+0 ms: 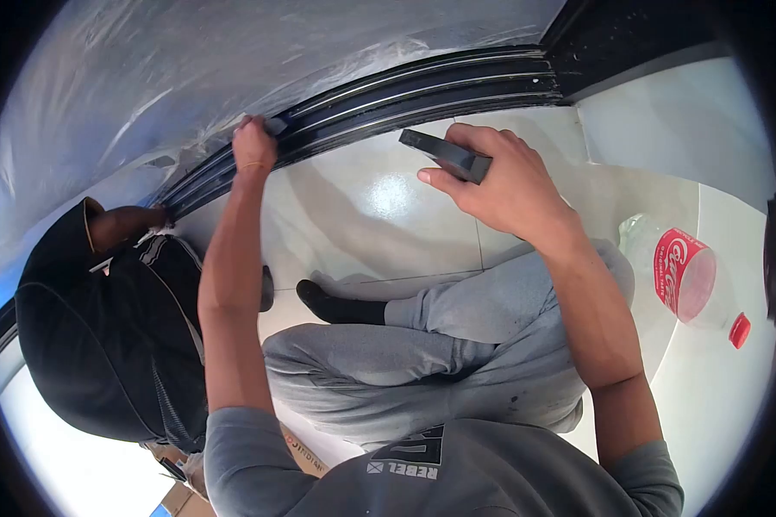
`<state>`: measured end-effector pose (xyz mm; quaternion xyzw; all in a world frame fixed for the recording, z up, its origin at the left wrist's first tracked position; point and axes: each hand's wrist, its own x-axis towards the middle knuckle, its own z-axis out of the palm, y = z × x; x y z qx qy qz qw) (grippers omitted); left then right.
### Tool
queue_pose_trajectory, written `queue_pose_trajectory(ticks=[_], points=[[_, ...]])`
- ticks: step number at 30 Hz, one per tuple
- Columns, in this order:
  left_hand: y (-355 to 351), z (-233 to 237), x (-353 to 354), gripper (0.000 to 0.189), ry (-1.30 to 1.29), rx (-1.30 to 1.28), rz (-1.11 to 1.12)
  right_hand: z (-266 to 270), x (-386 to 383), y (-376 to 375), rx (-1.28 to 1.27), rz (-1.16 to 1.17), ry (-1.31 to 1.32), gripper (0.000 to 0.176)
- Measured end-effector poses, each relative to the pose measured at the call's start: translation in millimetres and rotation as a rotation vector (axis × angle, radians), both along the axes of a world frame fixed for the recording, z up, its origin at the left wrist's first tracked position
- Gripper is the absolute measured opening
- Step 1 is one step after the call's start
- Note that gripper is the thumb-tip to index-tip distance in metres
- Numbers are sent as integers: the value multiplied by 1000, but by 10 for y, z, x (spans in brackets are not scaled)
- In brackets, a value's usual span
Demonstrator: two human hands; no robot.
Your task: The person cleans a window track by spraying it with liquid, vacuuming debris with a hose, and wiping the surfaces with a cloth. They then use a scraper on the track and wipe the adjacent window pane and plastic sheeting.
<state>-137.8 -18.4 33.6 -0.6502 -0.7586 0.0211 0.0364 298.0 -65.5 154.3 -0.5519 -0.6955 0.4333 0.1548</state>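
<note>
1. You are sitting cross-legged on the pale tiled floor [379, 198], facing a dark sliding door track [422, 86] that is running along its far edge.
2. You are stretching your left hand [254, 146] out to the track, with its fingers curled tight into a fist and pressing against the near rail.
3. A small grey piece [275, 127] is poking out beside those knuckles. Whether you are actually gripping it cannot be told.
4. You are holding your right hand [509, 185] raised above the floor, just short of the track and well apart from the left one.
5. That right hand is pinching a dark flat bar [440, 151] between thumb and fingers. The bar's free end is pointing left, hanging over the tile near the rails without touching them.
6. Clear plastic sheeting [190, 69] is covering the surface beyond the track.
7. Another person in a black hood [95, 336] is crouching at your left, and their hand [129, 226] is resting at the track further along from your fist.
8. Your grey trousers [422, 362] and a black sock [341, 308] are filling the space below your arms.
9. A clear plastic bottle with a red label [681, 271] is lying on its side on the floor to your right, its red cap [739, 330] pointing toward you.
</note>
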Motion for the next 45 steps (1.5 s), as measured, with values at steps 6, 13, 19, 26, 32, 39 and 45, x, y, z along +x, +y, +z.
queue_pose_trajectory(ticks=[6, 13, 19, 26, 32, 39, 45], points=[[199, -36, 1076, 23, -162, -23, -39, 80, -74, -8, -32, 14, -46, 44], [185, -181, 1777, 27, -469, 293, 24, -109, -82, 18, -106, -49, -32, 62], [-139, -296, 1473, 36, -382, 419, -399, 64, -121, 32, -177, -9, -62, 58], [-173, -200, 532, 37, -201, 216, -244, -50, 14, -23, -19, -88, 16, 46], [60, -149, 576, 36, -223, 104, -101, 43, 21, -6, -13, 15, -26, 46], [502, -31, 2168, 19, -274, 35, -204, 144, 6, 52, -156, -9, -23, 49], [406, -75, 1984, 18, -321, 62, -305, -83, -13, 52, -151, -49, -31, 58]])
